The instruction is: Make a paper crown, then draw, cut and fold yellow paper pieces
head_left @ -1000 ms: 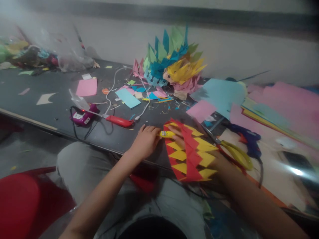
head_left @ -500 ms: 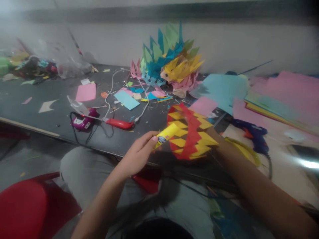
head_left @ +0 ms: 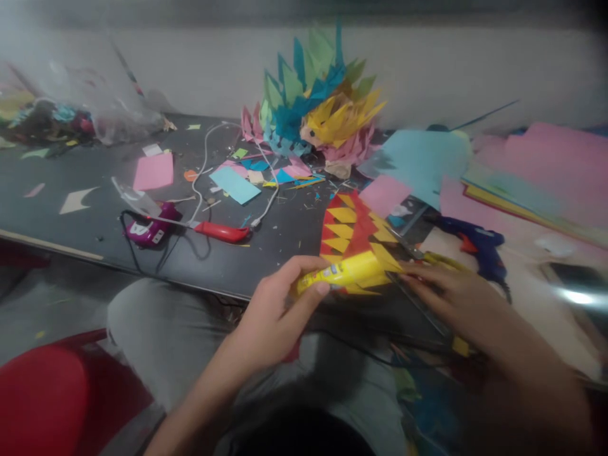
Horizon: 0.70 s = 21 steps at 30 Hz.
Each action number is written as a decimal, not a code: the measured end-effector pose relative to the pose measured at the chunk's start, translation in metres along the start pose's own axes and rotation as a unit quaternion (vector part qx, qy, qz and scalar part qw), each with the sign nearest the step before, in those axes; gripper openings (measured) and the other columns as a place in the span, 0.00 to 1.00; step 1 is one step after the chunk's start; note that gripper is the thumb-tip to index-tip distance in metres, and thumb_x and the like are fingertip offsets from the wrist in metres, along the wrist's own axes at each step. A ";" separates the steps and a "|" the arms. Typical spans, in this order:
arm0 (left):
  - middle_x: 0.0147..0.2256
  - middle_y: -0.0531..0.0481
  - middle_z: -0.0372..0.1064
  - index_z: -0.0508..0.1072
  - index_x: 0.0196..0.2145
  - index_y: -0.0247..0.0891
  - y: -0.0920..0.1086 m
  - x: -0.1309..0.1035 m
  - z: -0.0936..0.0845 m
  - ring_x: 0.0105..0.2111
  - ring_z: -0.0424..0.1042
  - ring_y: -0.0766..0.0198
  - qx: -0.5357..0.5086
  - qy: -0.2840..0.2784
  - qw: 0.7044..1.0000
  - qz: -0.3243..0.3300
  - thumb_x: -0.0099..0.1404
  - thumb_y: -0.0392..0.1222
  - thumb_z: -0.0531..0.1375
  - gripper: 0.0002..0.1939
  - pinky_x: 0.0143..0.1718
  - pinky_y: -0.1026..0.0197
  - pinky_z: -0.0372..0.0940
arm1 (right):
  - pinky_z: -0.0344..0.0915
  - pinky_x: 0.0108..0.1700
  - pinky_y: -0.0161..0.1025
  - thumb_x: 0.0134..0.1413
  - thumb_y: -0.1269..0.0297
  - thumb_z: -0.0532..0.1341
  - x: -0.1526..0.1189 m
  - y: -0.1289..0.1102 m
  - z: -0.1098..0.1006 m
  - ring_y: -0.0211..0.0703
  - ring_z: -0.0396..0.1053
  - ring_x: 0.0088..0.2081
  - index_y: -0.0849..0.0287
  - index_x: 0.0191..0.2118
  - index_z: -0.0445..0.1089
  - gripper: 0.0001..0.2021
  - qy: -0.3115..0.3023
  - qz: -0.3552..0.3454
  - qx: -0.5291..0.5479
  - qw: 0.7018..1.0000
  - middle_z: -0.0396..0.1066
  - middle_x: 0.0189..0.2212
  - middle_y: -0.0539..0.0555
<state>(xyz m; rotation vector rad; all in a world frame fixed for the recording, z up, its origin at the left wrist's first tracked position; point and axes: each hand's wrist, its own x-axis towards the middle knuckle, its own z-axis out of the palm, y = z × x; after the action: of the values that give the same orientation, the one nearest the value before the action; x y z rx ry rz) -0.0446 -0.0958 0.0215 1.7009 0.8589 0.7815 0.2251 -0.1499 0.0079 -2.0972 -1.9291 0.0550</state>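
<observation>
A yellow glue stick [head_left: 344, 269] with a printed label is gripped in my left hand [head_left: 285, 297], thumb on top. Its far end points right and overlaps a ring of folded red and yellow paper [head_left: 349, 228] with zigzag points. My right hand [head_left: 441, 288] is at the ring's right side, fingers pinched on its yellow paper points. Motion blur and overlap hide the exact contact there. The ring's lower part is partly covered by the glue stick and my left hand.
A spiky folded-paper model [head_left: 323, 101] stands at the back. A purple power adapter [head_left: 152, 228] and red-handled tool [head_left: 221, 231] with cables lie left. Right are a blue glue gun [head_left: 479, 244], coloured paper sheets [head_left: 536, 164] and a phone [head_left: 574, 282]. A red stool [head_left: 42, 392] is lower left.
My right hand has come out from behind the paper ring to its right side. My left hand has moved right with the glue stick, which now lies across the ring's lower part.
</observation>
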 end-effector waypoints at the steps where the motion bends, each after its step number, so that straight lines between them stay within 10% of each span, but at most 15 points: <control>1: 0.39 0.52 0.70 0.68 0.46 0.43 0.002 -0.002 0.002 0.35 0.67 0.67 0.012 -0.002 1.000 0.004 0.67 0.44 0.54 0.11 0.36 0.67 0.61 | 0.70 0.36 0.44 0.59 0.48 0.49 -0.010 -0.007 -0.003 0.47 0.74 0.38 0.51 0.39 0.76 0.21 0.019 0.009 0.031 0.999 0.77 0.35 0.57; 8: 0.41 0.54 0.70 0.65 0.46 0.44 0.015 -0.009 0.014 0.38 0.68 0.67 0.047 -0.036 0.997 0.057 0.67 0.40 0.53 0.09 0.41 0.65 0.62 | 0.75 0.38 0.38 0.53 0.59 0.62 -0.041 -0.077 0.001 0.44 0.75 0.41 0.47 0.55 0.63 0.22 0.088 0.055 0.464 0.880 0.74 0.45 0.52; 21: 0.47 0.50 0.69 0.65 0.40 0.40 0.012 -0.009 0.026 0.49 0.66 0.65 0.016 0.005 0.989 0.145 0.64 0.34 0.57 0.06 0.49 0.60 0.62 | 0.74 0.28 0.30 0.50 0.63 0.65 -0.035 -0.088 0.003 0.37 0.74 0.25 0.48 0.44 0.69 0.14 0.175 0.008 0.508 0.843 0.76 0.31 0.48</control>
<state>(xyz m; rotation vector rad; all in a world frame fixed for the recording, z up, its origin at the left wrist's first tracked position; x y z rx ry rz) -0.0262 -0.1190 0.0257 1.8775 0.6402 0.9747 0.1352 -0.1778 0.0201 -1.2664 -1.2099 0.5309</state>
